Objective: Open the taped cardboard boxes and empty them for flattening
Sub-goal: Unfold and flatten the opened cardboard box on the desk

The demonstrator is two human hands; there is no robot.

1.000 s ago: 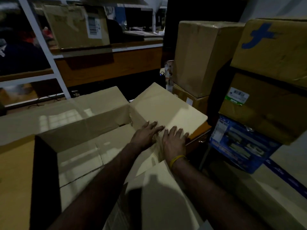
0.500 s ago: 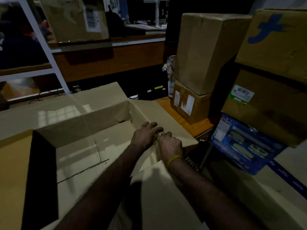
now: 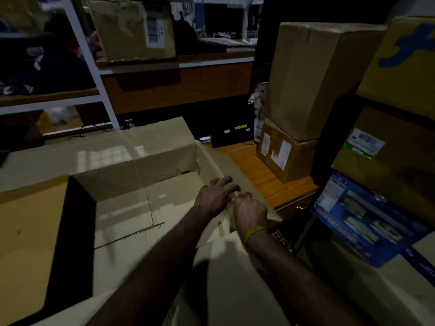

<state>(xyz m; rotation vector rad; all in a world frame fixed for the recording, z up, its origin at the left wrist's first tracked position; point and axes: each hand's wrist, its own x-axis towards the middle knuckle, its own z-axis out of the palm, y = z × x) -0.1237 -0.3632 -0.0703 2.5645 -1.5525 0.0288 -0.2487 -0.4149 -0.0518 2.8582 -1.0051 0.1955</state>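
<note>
On the wooden desk [image 3: 256, 175], stacked boxes [image 3: 313, 76] crowd shelving [image 3: 87, 55].

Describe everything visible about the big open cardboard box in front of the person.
The large open tan cardboard box looks empty, its floor showing a seam between the bottom flaps. Its far flap stands up and the left one is spread outward. The left hand and right hand press the right flap outward over the orange wooden desk.

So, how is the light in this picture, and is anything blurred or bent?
Head view: dim overall; window light falls in patches on the open box, both arms cast shadows on the near flap; the hands, left and right, are slightly soft; the wide lens bends the shelf post and stacked boxes.
</note>
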